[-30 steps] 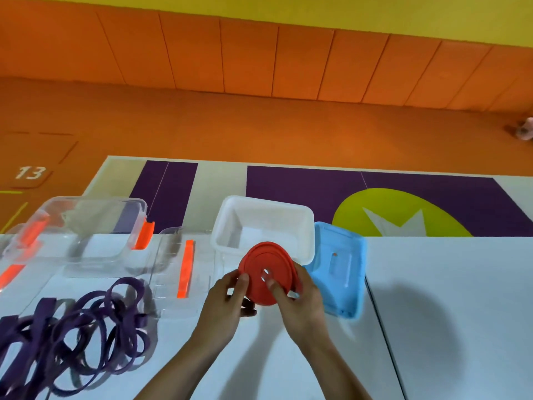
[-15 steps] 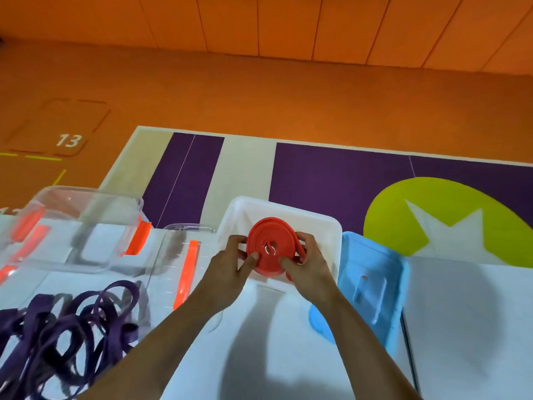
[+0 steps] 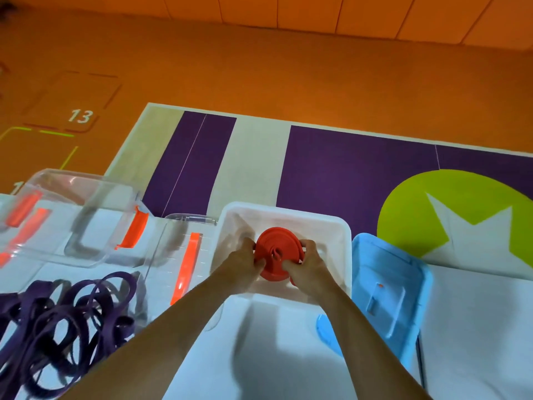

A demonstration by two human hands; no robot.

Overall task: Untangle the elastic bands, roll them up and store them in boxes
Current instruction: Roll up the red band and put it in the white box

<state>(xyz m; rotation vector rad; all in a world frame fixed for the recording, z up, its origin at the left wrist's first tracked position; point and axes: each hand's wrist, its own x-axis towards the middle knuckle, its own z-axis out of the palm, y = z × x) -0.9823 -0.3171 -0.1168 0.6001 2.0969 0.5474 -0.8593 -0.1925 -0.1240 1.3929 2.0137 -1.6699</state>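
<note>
Gripping the rolled red band [image 3: 276, 253] between them, left hand [image 3: 241, 262] and right hand [image 3: 308, 262] hold it inside the white box [image 3: 340, 229].

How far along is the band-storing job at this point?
Done: the red band is rolled into a coil. In hand: left hand and right hand hold it within the white box, not yet released. Left: the purple bands lie tangled; the clear box looks empty.

The left forearm [image 3: 173, 327] and right forearm [image 3: 366, 333] are bare; the left hand [image 3: 242, 262] and right hand [image 3: 308, 265] are bare too.
</note>
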